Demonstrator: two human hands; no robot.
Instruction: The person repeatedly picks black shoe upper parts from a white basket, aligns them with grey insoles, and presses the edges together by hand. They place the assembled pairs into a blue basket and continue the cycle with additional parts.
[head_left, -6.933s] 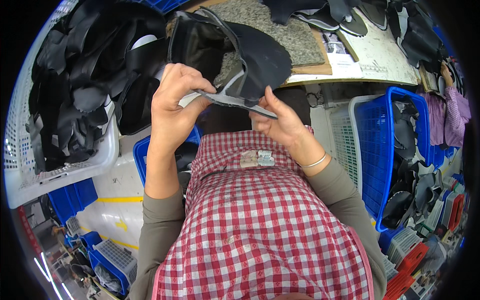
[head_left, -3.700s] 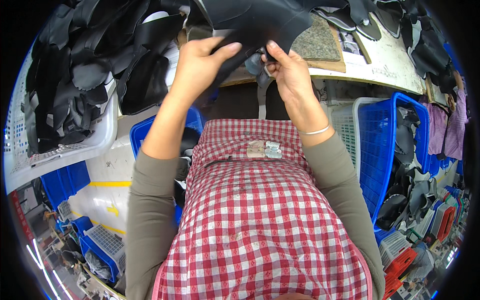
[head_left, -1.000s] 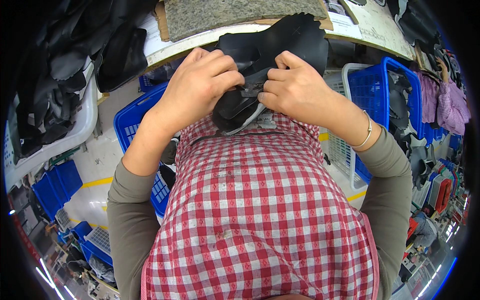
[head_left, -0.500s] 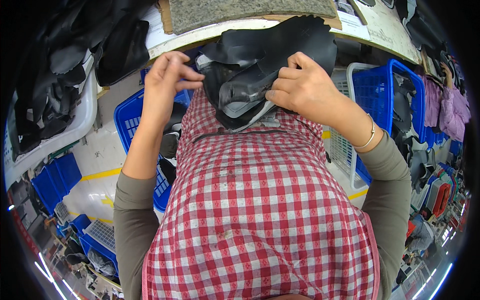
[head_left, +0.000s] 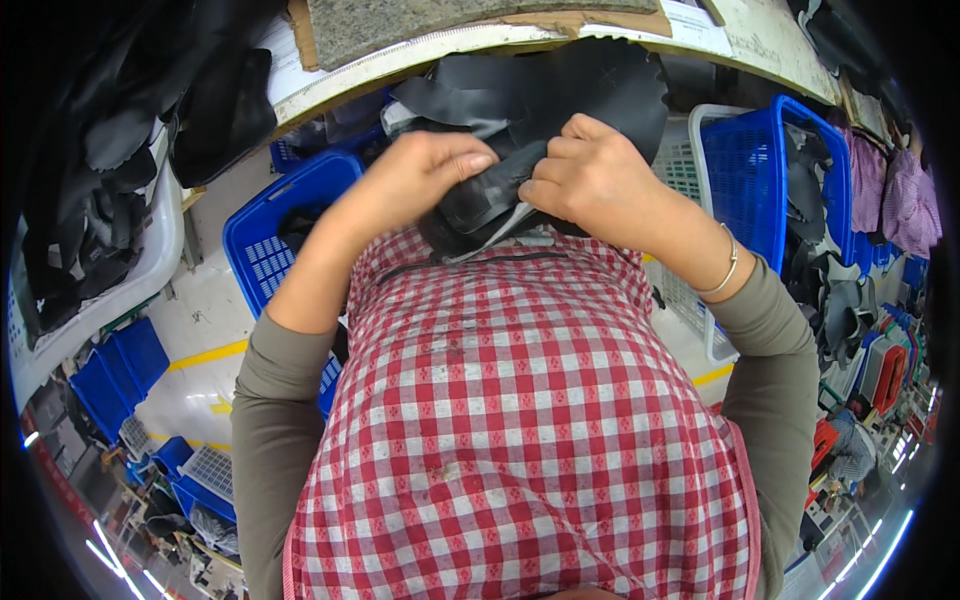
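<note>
A bundle of black leather pieces [head_left: 590,85] lies in my lap against the table edge. Its wide upper piece has a notched rim, and a folded part with pale lining shows lower down. My right hand [head_left: 600,185] is closed on the fold, knuckles up, fingertips hidden behind it. Thumb and fingers of my left hand [head_left: 405,182] are pressed together at the bundle's left side, slightly blurred, seemingly pinching the leather beside my right fingers. A red-and-white checked apron [head_left: 520,400] covers my lap beneath the bundle.
Ahead is a pale worktable [head_left: 400,55] bearing a grey stone slab [head_left: 480,15]. Black leather scraps fill a white basket [head_left: 170,235] at left. Blue baskets [head_left: 250,225] stand on the floor at left, and a blue crate [head_left: 780,190] at right. A person's pink sleeve [head_left: 908,205] shows far right.
My left hand has moved right, from off the bundle's left side onto the leather beside my right hand, its fingers closing together. My right hand keeps its grip.
</note>
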